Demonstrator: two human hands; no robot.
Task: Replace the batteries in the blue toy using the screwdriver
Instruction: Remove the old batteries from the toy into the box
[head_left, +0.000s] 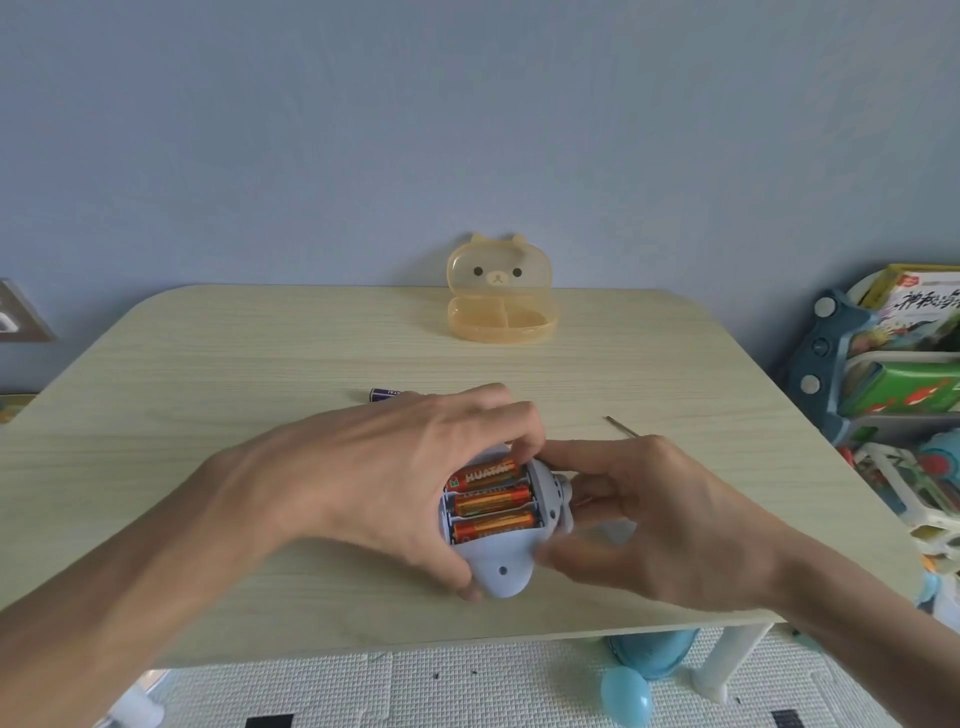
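Hands meet over the blue toy (506, 564) near the front edge of the counter (208, 364). Left hand (374, 478) wraps the toy from the left: thumb at the lower front corner, fingers curled over the far end, fingertips (524, 441) touching the uppermost battery. Right hand (660, 519) grips the toy from the right, forefinger extended to the upper right corner of the compartment, remaining fingers closed around the toy's side.

Toy lies with the battery compartment facing up and uncovered. Three orange batteries (491, 501) sit side by side in the slots, lengthwise left to right.

Beyond the right hand, a thin metal screwdriver shaft (621, 426) lies on the counter; its handle is hidden. Beyond the left hand, one end of a dark purple battery (382, 394) shows. At the far edge stands an open, translucent orange bear-faced case (501, 291), lid upright. A toy rack (893, 395) stands right of the counter.
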